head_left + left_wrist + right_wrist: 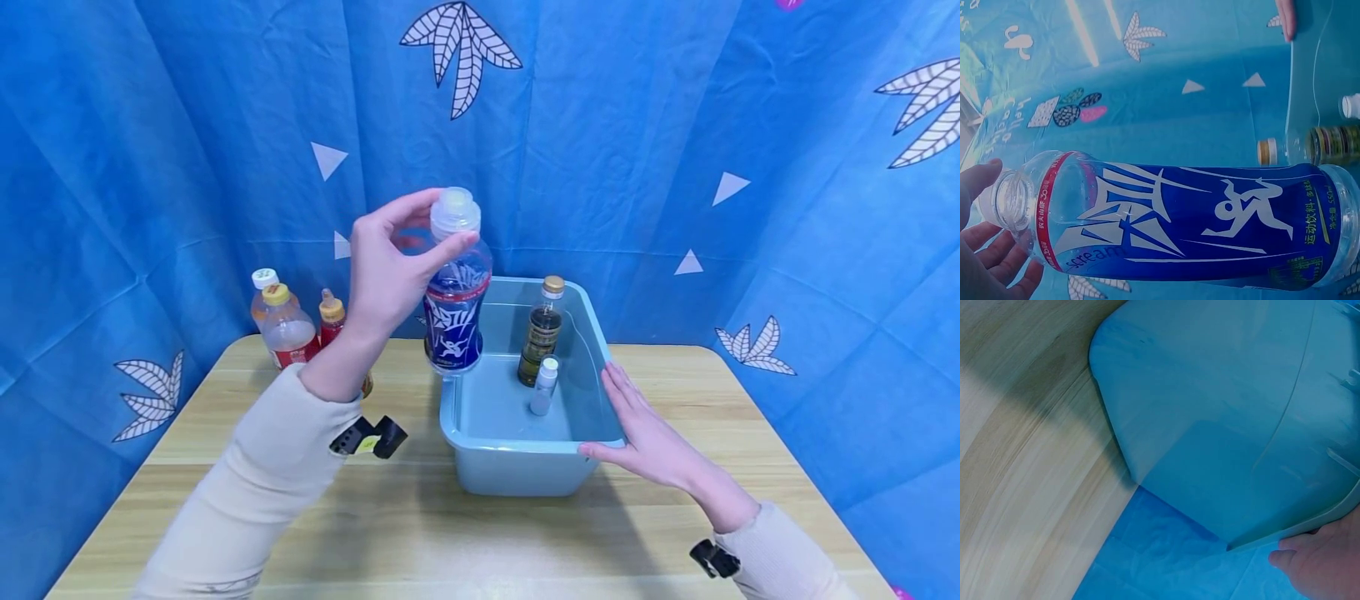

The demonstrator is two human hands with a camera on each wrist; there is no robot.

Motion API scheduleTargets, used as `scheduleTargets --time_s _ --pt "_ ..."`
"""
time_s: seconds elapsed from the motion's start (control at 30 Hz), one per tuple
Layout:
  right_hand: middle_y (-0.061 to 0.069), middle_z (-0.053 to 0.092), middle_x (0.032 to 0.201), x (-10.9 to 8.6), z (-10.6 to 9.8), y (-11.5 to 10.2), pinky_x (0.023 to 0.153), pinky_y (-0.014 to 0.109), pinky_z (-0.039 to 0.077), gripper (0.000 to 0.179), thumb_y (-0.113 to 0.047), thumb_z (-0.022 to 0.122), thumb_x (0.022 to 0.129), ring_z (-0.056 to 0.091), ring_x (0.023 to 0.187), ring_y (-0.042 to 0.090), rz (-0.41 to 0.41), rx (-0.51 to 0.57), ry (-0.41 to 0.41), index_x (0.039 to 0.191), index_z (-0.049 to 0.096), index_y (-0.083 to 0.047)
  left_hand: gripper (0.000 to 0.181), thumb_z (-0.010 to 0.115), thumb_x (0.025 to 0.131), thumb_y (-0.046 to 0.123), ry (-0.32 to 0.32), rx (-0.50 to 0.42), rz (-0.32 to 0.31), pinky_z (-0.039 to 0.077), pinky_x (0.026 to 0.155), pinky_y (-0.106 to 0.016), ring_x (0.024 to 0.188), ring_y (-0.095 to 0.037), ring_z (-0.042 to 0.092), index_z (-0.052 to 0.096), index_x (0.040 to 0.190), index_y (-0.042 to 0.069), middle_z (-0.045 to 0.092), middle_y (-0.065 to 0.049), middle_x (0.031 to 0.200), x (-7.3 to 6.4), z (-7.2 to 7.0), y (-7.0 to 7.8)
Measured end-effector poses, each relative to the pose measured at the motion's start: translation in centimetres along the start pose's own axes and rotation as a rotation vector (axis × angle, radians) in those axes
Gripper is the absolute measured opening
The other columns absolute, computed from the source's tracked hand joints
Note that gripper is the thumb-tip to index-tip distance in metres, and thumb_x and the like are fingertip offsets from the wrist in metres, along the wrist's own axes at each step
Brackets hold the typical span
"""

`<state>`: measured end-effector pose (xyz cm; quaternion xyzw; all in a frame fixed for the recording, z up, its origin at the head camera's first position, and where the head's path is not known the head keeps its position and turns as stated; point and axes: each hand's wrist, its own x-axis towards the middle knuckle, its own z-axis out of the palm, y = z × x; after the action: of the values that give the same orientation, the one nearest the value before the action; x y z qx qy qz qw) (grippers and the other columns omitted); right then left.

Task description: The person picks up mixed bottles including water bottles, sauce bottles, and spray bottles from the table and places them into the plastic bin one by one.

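Observation:
My left hand (397,258) pinches a clear plastic drink bottle (453,321) with a blue label around its neck. The bottle hangs upright over the left rim of a light-blue plastic bin (517,447). Seen from the left wrist, the bottle (1235,225) fills much of the view, with the left hand's fingers (1013,259) at its neck. My right hand (645,433) rests on the bin's near right corner, its fingers extended along the side. Inside the bin stand a dark glass bottle (540,337) with a gold cap and a small white-capped bottle (544,390).
At the table's back left stand a yellow-capped clear bottle (288,329), a white-capped orange bottle (260,310) and a red squeeze bottle (332,317), partly behind my left arm. A blue patterned curtain (600,150) surrounds the wooden table (390,517).

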<state>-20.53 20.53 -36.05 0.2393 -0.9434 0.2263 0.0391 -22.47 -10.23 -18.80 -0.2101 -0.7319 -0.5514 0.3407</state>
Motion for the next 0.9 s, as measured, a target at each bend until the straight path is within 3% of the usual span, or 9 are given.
scheduleTargets --time_s 0.3,0.67,0.9 --pt "0.014 0.004 0.147 0.0 0.0 -0.1 0.096 0.055 0.024 0.100 -0.055 0.062 0.074 0.004 0.133 0.031 -0.006 -0.002 0.011 0.141 0.012 -0.001 0.041 0.073 0.074 0.017 -0.046 -0.061 0.006 0.045 0.071 -0.031 0.088 -0.011 0.056 0.061 0.111 0.003 0.064 -0.006 0.101 -0.4 2.3 0.1" --pt "0.015 0.004 0.147 -0.1 0.0 -0.1 0.097 0.055 0.023 0.099 -0.054 0.061 0.074 0.004 0.133 0.031 -0.010 -0.014 0.009 0.141 0.010 0.000 0.040 0.072 0.075 0.016 -0.084 -0.126 -0.031 0.045 0.071 -0.032 0.087 -0.013 0.055 0.061 0.110 0.003 0.063 -0.007 0.101 -1.5 4.2 -0.7" --pt "0.014 0.004 0.147 -0.1 0.1 -0.1 0.097 0.054 0.023 0.100 -0.055 0.061 0.074 0.004 0.133 0.030 -0.007 -0.015 0.015 0.141 0.012 -0.001 0.041 0.073 0.074 0.018 -0.092 -0.117 -0.061 0.046 0.071 -0.034 0.085 -0.013 0.056 0.061 0.110 0.003 0.064 -0.007 0.100 -2.4 5.4 -1.5"
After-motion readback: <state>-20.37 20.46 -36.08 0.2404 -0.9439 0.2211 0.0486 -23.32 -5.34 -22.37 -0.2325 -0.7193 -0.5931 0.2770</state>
